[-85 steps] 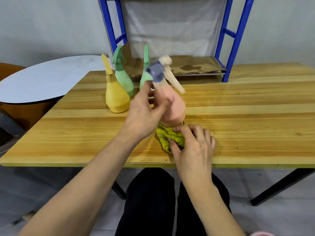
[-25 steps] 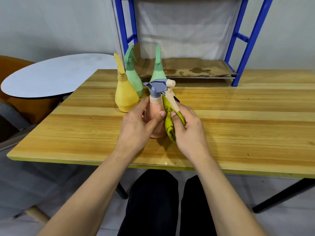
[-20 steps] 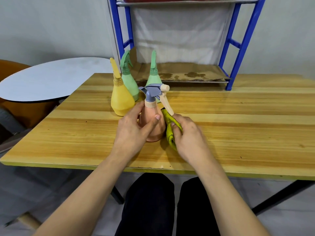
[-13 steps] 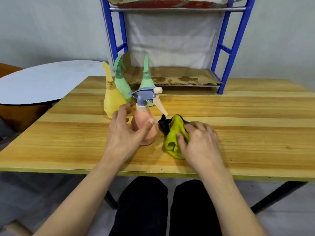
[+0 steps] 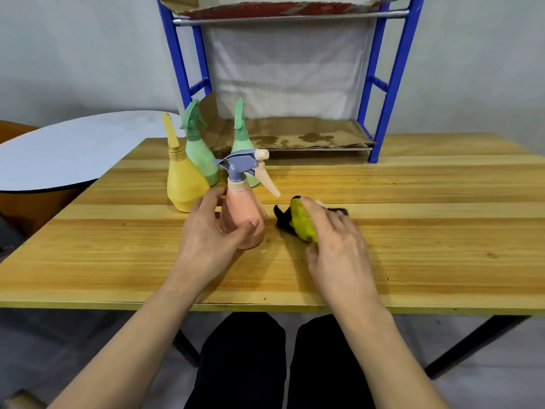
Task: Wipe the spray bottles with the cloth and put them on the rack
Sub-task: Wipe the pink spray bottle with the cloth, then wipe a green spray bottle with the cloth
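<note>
A pink spray bottle (image 5: 244, 211) with a grey trigger head stands upright on the wooden table (image 5: 427, 231). My left hand (image 5: 206, 236) grips its body, thumb in front and fingers behind. To its right the yellow-green cloth (image 5: 300, 224), with a black part, lies bunched on the table. My right hand (image 5: 336, 245) rests over the cloth with its fingers stretched out and relaxed. A yellow spray bottle (image 5: 182, 184) and two green spray bottles (image 5: 199, 156) (image 5: 242, 140) stand behind. The blue rack (image 5: 382, 107) is at the table's back edge.
Stained cardboard (image 5: 295, 137) lines the rack's lower shelf, and a second shelf sits above it. A round white table (image 5: 73, 149) stands to the left, lower than the wooden one. My legs are under the front edge.
The pink bottle was set upright on the table. My right hand stopped rubbing it, lowered the cloth to the table beside it, and its fingers have loosened.
</note>
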The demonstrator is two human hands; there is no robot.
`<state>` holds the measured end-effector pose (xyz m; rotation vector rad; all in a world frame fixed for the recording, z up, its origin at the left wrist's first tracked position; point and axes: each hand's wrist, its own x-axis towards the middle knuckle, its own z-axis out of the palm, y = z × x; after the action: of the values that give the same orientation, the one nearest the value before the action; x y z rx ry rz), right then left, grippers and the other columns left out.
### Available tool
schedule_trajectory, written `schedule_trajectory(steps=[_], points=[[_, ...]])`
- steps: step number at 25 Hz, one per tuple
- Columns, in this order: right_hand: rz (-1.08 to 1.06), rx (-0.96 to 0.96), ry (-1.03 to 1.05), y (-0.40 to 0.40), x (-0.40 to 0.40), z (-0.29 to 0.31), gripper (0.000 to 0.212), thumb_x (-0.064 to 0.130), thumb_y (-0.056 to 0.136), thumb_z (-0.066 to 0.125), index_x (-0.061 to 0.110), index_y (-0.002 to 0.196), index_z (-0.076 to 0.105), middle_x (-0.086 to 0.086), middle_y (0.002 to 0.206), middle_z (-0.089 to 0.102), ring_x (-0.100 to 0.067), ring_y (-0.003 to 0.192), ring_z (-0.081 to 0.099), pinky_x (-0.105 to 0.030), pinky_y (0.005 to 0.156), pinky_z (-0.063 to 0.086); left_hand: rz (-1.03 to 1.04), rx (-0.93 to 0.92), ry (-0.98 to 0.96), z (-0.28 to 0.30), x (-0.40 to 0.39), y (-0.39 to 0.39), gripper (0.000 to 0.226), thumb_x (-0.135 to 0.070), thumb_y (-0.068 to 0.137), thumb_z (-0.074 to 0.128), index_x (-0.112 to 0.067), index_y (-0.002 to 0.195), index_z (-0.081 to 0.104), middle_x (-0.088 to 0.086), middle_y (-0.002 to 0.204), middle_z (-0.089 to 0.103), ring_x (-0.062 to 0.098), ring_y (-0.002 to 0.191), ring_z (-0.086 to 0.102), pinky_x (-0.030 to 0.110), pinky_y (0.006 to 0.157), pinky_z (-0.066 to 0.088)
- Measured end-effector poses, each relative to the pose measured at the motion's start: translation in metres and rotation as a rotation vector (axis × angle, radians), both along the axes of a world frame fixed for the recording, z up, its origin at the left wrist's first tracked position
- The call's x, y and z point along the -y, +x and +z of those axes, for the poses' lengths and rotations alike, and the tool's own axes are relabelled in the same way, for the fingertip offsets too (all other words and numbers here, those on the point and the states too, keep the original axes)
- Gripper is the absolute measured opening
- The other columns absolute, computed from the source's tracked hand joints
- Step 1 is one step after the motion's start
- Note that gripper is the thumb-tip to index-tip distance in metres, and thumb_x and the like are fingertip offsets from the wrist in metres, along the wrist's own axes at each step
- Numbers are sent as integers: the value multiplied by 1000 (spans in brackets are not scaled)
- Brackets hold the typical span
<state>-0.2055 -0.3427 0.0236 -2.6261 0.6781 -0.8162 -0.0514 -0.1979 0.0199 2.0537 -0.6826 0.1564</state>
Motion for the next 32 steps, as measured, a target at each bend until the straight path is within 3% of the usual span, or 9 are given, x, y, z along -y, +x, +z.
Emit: schedule_trajectory(steps=[3,5,7,9,11,16,19,23,32], points=[[-83,-99,-118,-14,24,11,72,14,82,74,24,148,44,-6,139,61,-32,129,51,-44,112,38,3,5,3,-3,4,2,77,-40,77,86,-28,141,46,-1,134,57,17,108,61,42,87,59],[-36,-273,32,-21,33,15,63,49,92,63,31,149,43,1,151,49,-25,137,44,-42,114,33,1,1,4,-4,10,3,78,-42,76,86,-28,142,46,-2,134,58,17,110,62,45,87,60],[3,-223,94,-23,43,14,55,61,95,49,35,144,52,9,153,46,-19,141,39,-40,118,28,-13,-2,7,-1,19,3,79,-41,76,87,-27,142,47,-2,135,58,18,111,61,46,89,59],[80,-109,112,-20,52,11,44,51,97,50,39,139,57,14,154,44,-10,146,33,-39,124,20,-15,10,7,1,34,3,79,-40,76,88,-26,143,48,-1,135,59,17,111,61,46,91,59],[191,-197,182,-19,56,3,50,47,95,55,43,145,47,18,159,33,-4,150,21,-39,127,12,-25,16,5,4,54,2,79,-39,76,88,-25,142,49,-1,135,61,15,109,62,43,92,58],[167,-145,270,-24,61,-13,49,44,98,37,43,147,42,22,155,37,1,147,22,-25,118,17,-83,7,34,11,121,13,72,-37,78,87,-17,136,49,0,134,64,16,117,60,27,93,45],[103,-74,261,-22,62,-18,41,32,99,39,39,138,49,21,147,46,0,142,31,-16,106,17,-135,-8,74,12,168,28,71,-38,79,86,-16,134,48,4,135,64,25,125,60,34,98,47],[39,-42,250,-13,58,-26,41,34,94,43,40,134,53,24,144,49,4,141,30,-11,107,13,-226,-23,101,19,226,40,70,-34,81,85,-14,138,49,7,139,63,27,129,59,38,105,47],[19,-51,274,-10,58,-25,46,37,91,40,39,134,54,23,145,48,3,142,29,-17,113,15,-301,-32,186,23,271,54,76,-41,86,79,-17,148,43,8,147,55,29,137,50,43,111,43]])
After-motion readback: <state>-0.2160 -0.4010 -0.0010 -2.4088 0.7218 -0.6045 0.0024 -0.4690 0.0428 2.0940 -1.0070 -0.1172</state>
